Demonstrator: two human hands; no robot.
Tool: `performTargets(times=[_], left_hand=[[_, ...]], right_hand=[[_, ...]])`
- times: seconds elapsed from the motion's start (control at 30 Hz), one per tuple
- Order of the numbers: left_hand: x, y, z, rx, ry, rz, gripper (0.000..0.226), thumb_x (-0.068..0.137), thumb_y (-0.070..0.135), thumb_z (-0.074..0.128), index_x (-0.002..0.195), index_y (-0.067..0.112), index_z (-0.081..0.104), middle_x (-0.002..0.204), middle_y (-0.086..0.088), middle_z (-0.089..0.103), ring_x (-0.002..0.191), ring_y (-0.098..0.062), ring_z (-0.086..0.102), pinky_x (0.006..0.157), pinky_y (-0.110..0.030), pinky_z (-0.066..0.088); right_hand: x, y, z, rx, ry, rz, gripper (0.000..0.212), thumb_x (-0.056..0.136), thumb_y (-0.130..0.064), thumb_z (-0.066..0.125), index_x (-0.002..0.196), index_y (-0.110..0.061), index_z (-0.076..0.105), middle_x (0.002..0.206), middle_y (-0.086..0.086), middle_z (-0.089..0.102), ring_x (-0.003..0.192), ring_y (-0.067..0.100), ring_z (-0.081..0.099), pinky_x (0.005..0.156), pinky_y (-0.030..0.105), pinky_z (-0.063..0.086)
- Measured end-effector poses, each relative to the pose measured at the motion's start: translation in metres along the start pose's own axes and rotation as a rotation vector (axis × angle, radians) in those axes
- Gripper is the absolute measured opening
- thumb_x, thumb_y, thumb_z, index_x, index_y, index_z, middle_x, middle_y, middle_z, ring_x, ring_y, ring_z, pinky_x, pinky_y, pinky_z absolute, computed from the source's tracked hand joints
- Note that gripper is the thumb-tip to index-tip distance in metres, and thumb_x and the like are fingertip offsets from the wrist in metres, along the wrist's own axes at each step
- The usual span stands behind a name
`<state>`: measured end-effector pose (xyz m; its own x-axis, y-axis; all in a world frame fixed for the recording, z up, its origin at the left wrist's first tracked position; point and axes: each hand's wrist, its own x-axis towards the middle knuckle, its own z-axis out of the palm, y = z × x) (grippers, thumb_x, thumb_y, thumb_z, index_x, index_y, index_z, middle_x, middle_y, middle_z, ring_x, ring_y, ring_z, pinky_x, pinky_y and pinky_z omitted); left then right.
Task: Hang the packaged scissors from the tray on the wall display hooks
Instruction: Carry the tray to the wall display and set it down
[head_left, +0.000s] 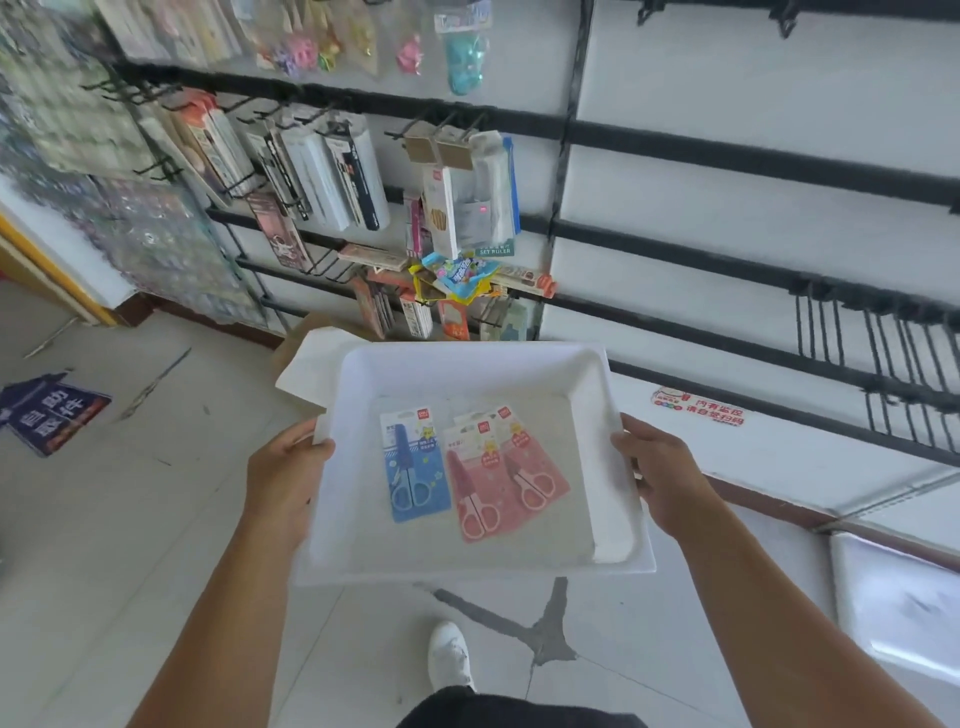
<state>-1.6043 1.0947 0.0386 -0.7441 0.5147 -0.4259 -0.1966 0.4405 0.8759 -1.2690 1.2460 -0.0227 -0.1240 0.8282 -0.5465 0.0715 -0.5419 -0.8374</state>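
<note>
I hold a white tray (613, 514) level in front of me, above the floor. My left hand (283, 475) grips its left rim and my right hand (662, 475) grips its right rim. Three packaged scissors lie flat on the tray bottom: a blue pack (415, 470) on the left, a pink pack (475, 493) in the middle and a second pink pack (535, 467) overlapping it on the right. The wall display (727, 150) with black rails stands ahead, and empty hooks (883, 358) jut out at the lower right.
Stationery packs hang on hooks at the left and centre of the wall, including a ruler set (483, 202) and a sweets bag (460, 275). A cardboard box (306, 343) sits behind the tray. A blue sign (52, 410) lies on the tiled floor. A white counter (893, 597) is at right.
</note>
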Motion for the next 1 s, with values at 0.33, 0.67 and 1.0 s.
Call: performTargets(times=[0.33,0.67,1.0], left_hand=[[0.125,0.035,0.075,0.132,-0.184,-0.051,0.040,0.088,0.004,0.064,0.124,0.021,0.067,0.114,-0.007,0.069,0.100,-0.030,0.068,0.095,-0.044,0.053],[0.187,0.030,0.155,0.273,-0.208,-0.098,0.035,0.089,0.003,0.062,0.114,0.027,0.066,0.102,-0.001,0.070,0.085,-0.022,0.068,0.074,-0.030,0.053],[0.248,0.006,0.181,0.447,-0.292,-0.172,0.029,0.091,0.008,0.062,0.108,0.031,0.062,0.106,-0.001,0.067,0.097,-0.028,0.066,0.080,-0.039,0.056]], right_hand=[[0.050,-0.017,0.022,0.145,0.206,0.081,0.030,0.095,-0.007,0.056,0.110,-0.022,0.076,0.108,0.007,0.075,0.088,0.029,0.063,0.081,0.041,0.048],[0.129,-0.016,0.007,0.199,0.293,0.207,0.037,0.095,-0.004,0.053,0.120,-0.021,0.073,0.101,0.005,0.074,0.079,0.025,0.062,0.070,0.034,0.049],[0.175,0.000,0.038,0.208,0.409,0.353,0.045,0.094,0.010,0.046,0.105,-0.026,0.070,0.088,-0.001,0.072,0.073,0.019,0.065,0.055,0.022,0.051]])
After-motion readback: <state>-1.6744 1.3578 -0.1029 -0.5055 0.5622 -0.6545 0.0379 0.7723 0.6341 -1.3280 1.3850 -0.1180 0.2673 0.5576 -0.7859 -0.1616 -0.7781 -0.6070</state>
